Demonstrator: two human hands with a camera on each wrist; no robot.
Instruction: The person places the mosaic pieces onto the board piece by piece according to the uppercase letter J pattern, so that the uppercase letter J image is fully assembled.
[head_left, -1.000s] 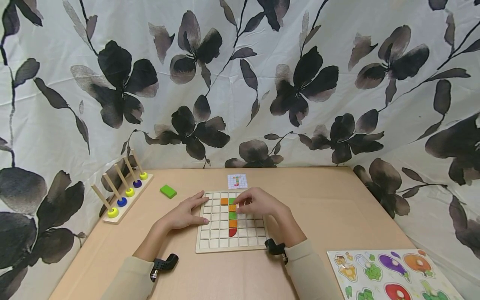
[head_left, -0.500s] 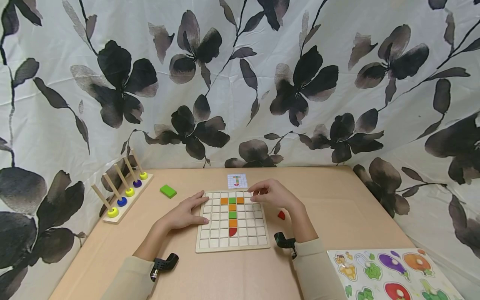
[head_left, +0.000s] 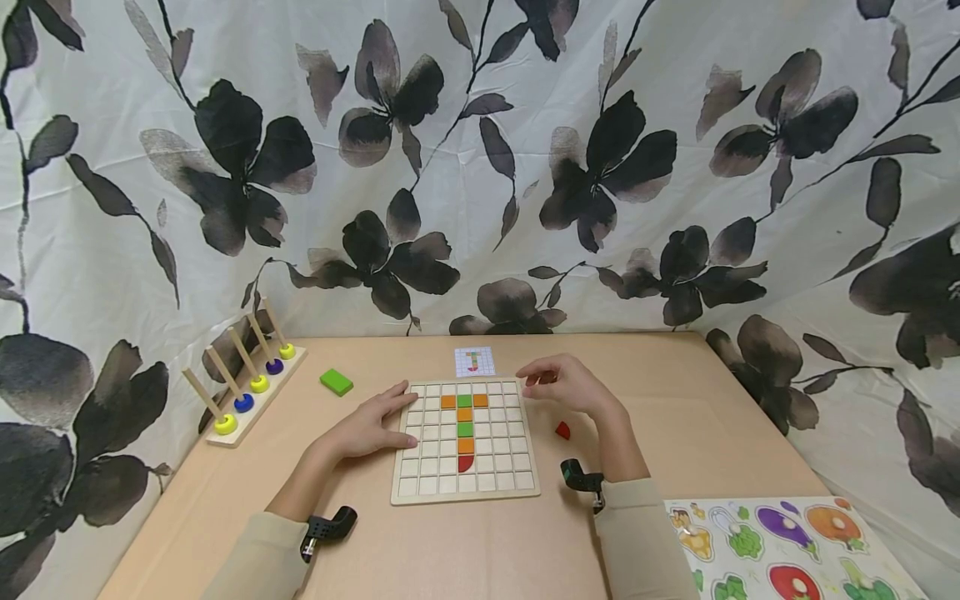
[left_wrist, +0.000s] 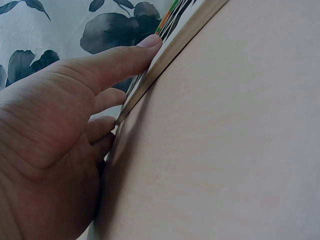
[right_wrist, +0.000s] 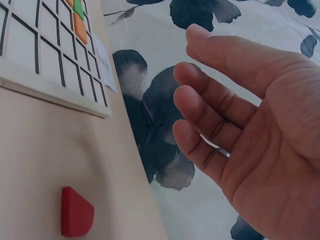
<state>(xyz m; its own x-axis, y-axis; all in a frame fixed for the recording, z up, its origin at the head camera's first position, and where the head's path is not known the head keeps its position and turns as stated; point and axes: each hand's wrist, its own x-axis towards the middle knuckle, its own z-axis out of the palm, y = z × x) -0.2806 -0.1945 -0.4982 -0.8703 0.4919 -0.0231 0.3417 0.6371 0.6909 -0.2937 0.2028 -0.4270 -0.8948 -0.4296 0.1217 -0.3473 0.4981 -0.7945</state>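
Note:
A pale wooden grid board (head_left: 503, 482) lies on the table. In its top row a green tile (head_left: 465, 401) sits between an orange tile (head_left: 448, 402) and a second orange tile (head_left: 481, 401). Below the green one runs a column of orange and green tiles, ending in a rounded red piece (head_left: 466, 463). My left hand (head_left: 367, 427) rests at the board's left edge, thumb and fingertips touching it with the fingers fairly straight. Just off the upper right corner, my right hand (head_left: 573, 387) hovers with loosely bent fingers and holds nothing. A loose red piece (head_left: 562, 430) lies below it.
Behind the board is a small pattern card (head_left: 475, 362). A bright green block (head_left: 337, 382) lies left of it, near a peg stand (head_left: 293, 361) with yellow and blue rings. A vegetable puzzle board (head_left: 757, 575) occupies the lower right. A floral cloth (head_left: 487, 167) hangs behind.
My right hand has let go of an orange tile in the top row and moved right, off the board, uncovering that tile and the loose red piece. My left hand has stayed put.

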